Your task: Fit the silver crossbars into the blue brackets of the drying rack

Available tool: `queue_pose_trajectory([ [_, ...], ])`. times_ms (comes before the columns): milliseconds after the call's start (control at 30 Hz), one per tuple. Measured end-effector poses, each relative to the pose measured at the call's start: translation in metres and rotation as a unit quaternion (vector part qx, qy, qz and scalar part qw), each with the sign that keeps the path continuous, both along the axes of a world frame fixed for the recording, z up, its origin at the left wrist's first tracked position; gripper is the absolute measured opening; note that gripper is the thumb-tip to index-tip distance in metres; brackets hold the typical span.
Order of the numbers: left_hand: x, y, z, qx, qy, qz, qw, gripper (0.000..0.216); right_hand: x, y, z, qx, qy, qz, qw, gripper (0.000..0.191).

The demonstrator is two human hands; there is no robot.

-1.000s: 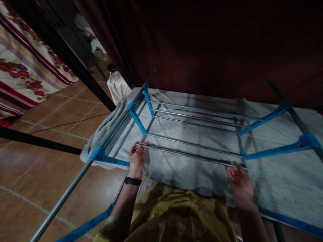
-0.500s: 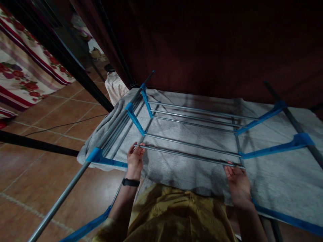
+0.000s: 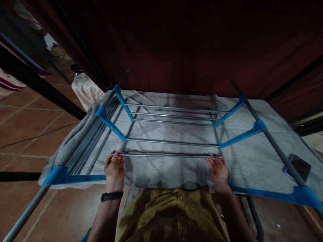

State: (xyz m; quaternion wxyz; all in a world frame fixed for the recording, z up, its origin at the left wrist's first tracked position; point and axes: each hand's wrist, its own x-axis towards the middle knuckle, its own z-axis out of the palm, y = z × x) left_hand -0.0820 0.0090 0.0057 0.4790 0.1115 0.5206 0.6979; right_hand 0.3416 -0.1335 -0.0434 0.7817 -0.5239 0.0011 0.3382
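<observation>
My left hand (image 3: 115,169) and my right hand (image 3: 217,168) pinch the two ends of a thin metal rod (image 3: 164,155). The rod lies level across the near side of a half-built rack of grey tubes and blue plastic brackets. Behind it, several crossbars (image 3: 171,142) span between the left blue bracket (image 3: 111,126) and the right blue bracket (image 3: 242,135). Near my left wrist is the front-left bracket (image 3: 83,178); near my right wrist, the front-right bracket (image 3: 267,194). My fingers partly cover the rod's ends, so whether they touch the frame I cannot tell.
Beneath the rack is a grey blanket (image 3: 171,174) on a raised surface. Several loose tubes (image 3: 94,143) lie at the left. A phone (image 3: 301,168) rests at the right, beside a side tube. A dark red curtain (image 3: 176,50) hangs behind, with black poles (image 3: 50,87) at the left.
The camera view has swung right, bringing the phone into sight. Both hands still grip the rod, which looks more level and perhaps slightly nearer the frame.
</observation>
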Motion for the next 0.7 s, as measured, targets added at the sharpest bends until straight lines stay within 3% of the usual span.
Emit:
queue_pose_trajectory([
  [200,-0.003,0.002,0.001,-0.025,0.0,0.006,1.0,0.024,0.0,0.003,0.0,-0.017,0.008,-0.009,1.0,0.031],
  [433,0.001,0.004,0.006,-0.05,0.002,0.001,0.999,0.025,-0.004,0.004,0.005,-0.03,-0.017,-0.021,0.999,0.048],
  [567,0.005,0.004,0.007,-0.049,0.015,-0.011,0.999,0.025,-0.004,0.002,0.006,-0.03,-0.018,-0.013,0.999,0.047],
  [700,0.01,0.001,0.01,-0.035,0.031,-0.035,0.998,0.013,-0.004,0.0,0.005,-0.03,-0.015,-0.002,0.999,0.047],
])
